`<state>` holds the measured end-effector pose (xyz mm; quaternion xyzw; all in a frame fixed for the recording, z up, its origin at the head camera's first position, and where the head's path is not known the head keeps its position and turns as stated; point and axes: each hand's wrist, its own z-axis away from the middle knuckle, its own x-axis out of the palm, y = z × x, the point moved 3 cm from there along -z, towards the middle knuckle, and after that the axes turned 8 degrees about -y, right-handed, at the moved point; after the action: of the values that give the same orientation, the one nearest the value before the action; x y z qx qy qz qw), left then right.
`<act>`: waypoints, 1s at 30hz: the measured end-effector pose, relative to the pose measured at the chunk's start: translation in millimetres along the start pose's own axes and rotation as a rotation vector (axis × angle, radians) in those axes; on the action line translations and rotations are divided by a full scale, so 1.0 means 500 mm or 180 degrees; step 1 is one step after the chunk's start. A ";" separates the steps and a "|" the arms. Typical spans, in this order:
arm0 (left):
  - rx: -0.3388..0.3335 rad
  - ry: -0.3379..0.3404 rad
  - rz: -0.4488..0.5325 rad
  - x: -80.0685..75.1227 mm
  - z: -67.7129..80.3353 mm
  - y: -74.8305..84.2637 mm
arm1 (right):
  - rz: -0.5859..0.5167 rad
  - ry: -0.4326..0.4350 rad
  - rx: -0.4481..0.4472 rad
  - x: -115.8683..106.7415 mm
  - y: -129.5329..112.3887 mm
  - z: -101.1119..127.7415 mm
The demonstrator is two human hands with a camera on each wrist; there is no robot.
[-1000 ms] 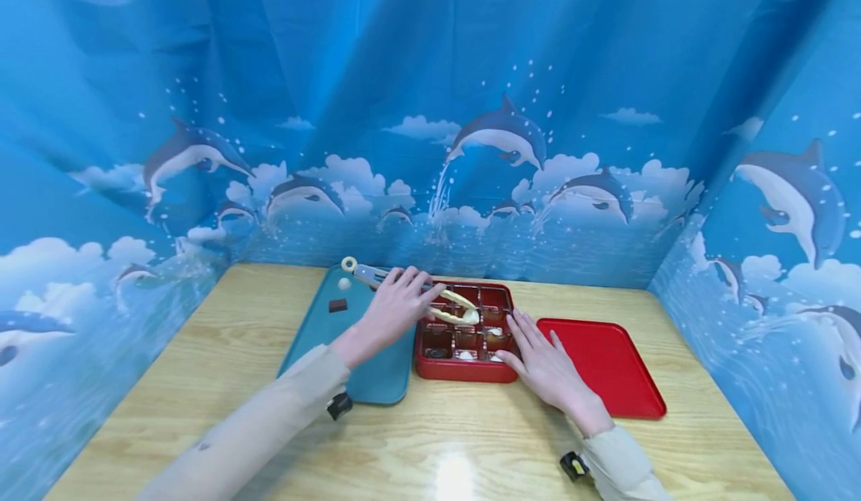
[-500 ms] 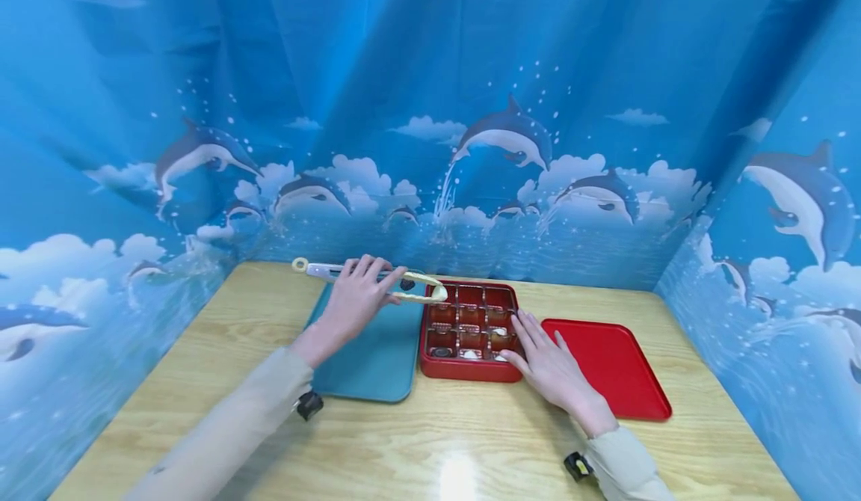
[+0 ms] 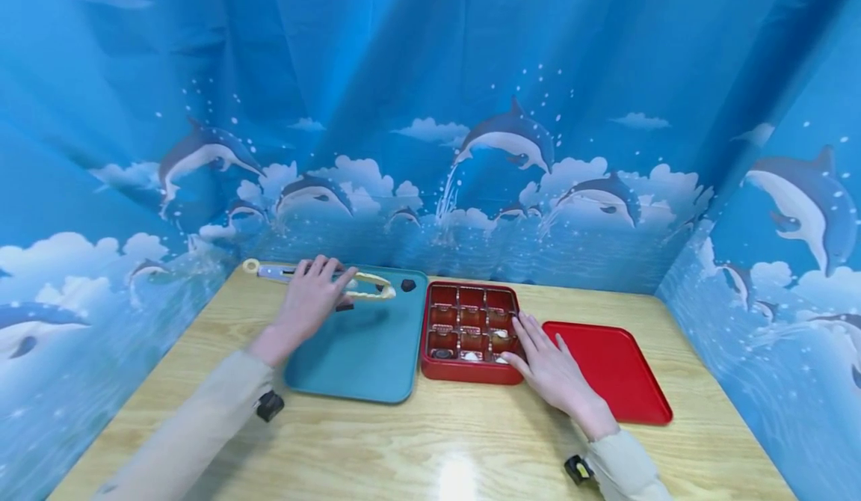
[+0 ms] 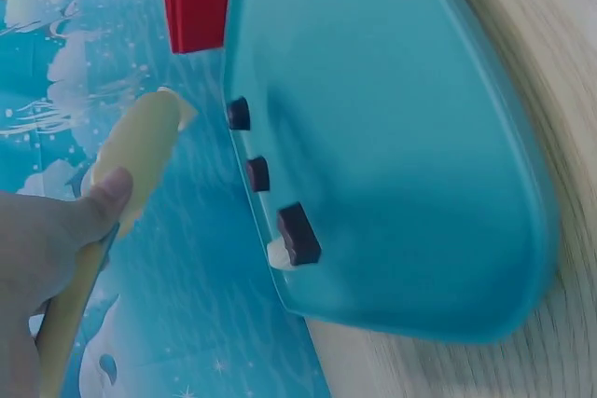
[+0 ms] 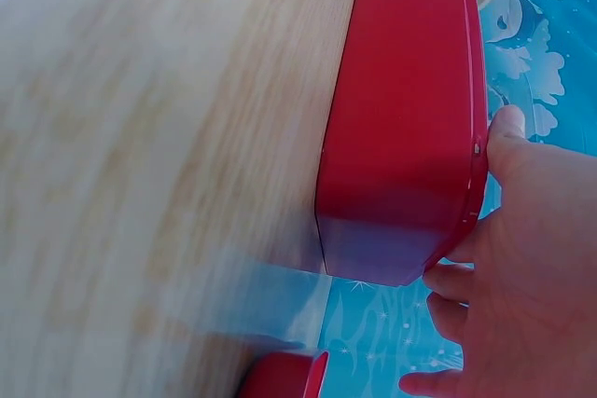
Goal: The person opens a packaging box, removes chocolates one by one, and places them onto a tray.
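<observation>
My left hand (image 3: 311,295) grips the middle of a pair of tongs (image 3: 366,286) with cream scalloped ends, held over the back of the blue tray (image 3: 356,359). The two arms of the tongs stand a little apart, and their pale tips point right. Along the tray's far edge, the left wrist view shows dark chocolate pieces (image 4: 298,233) and a white piece (image 4: 280,253). My right hand (image 3: 550,366) rests on the right rim of the red divided box (image 3: 464,370), fingers straight. In its front compartments sit a dark round piece (image 3: 442,354) and a white piece (image 3: 471,356).
A flat red lid-like tray (image 3: 608,374) lies on the wooden table (image 3: 430,441), just right of the box. A blue dolphin-print curtain (image 3: 417,112) closes off the back and sides, close behind the tray and box.
My left hand has carried the tongs leftward from over the red box to over the blue tray. My right hand has stayed at the box's rim.
</observation>
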<state>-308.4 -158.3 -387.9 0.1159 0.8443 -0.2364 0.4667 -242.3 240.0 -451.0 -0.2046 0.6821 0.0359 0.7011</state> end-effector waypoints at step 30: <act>-0.0100 -0.0166 -0.0049 0.044 -0.014 0.002 | -0.0002 0.0006 -0.0003 0.001 0.003 0.000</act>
<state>-325.3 -154.6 -403.5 0.0958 0.8363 -0.2296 0.4885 -242.7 241.2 -452.0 -0.2051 0.6827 0.0359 0.7004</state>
